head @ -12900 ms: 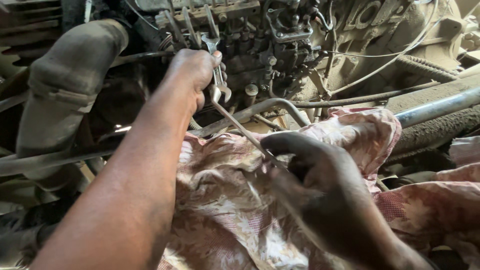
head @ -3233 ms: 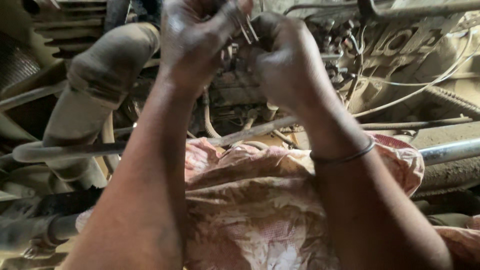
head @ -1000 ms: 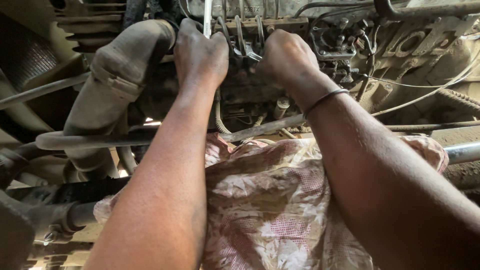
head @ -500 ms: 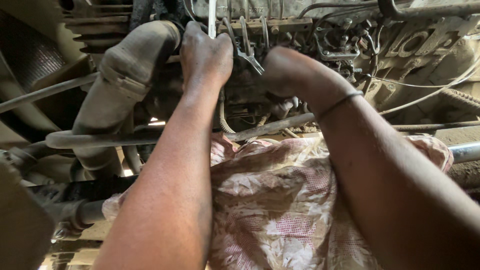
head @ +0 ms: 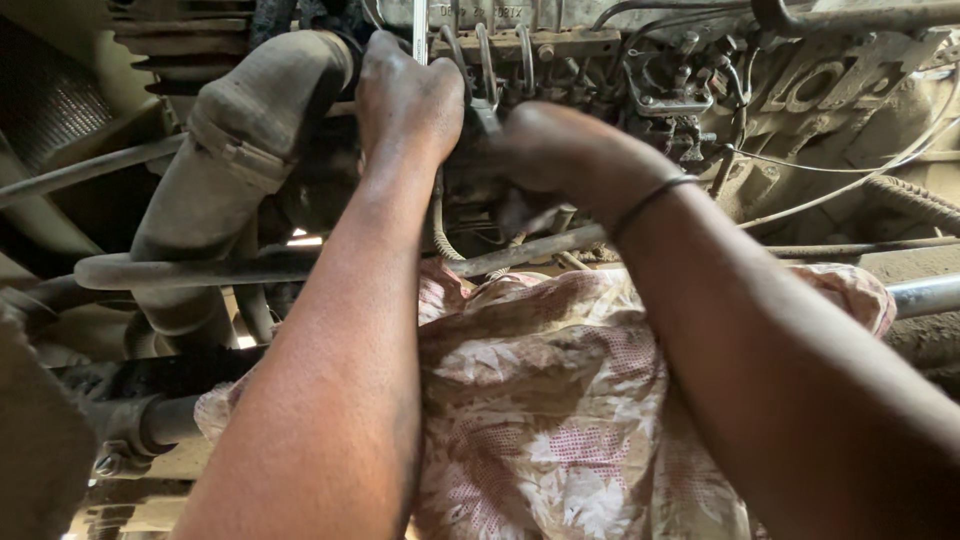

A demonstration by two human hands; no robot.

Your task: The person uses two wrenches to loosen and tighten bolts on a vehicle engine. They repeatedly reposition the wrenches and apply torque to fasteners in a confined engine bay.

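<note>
From the head camera, both arms reach away from the viewer into a grimy engine bay. The left hand (head: 408, 100) is curled into a fist around a slim bright metal tool shaft (head: 420, 30), which rises straight up from the top of the fist to the upper edge of the frame. The right hand (head: 540, 150) sits just to its right, knuckles toward the camera, pressed in against the engine; its fingers are hidden behind it, so I cannot tell whether they are closed on anything. A thin dark band (head: 648, 200) circles the right wrist. The two hands are near each other, with a narrow gap where curved metal pipes (head: 485, 70) loop down over the pump body (head: 660, 90).

Room is tight. A thick dusty hose (head: 240, 150) bends down close on the left of the left hand. A long dark rod (head: 200, 268) runs left to right below both wrists. A flowered pink cloth (head: 540, 400) is draped over the near parts under the forearms, its far edge reaching the rod. A bright steel pipe (head: 925, 295) shows at the right edge.
</note>
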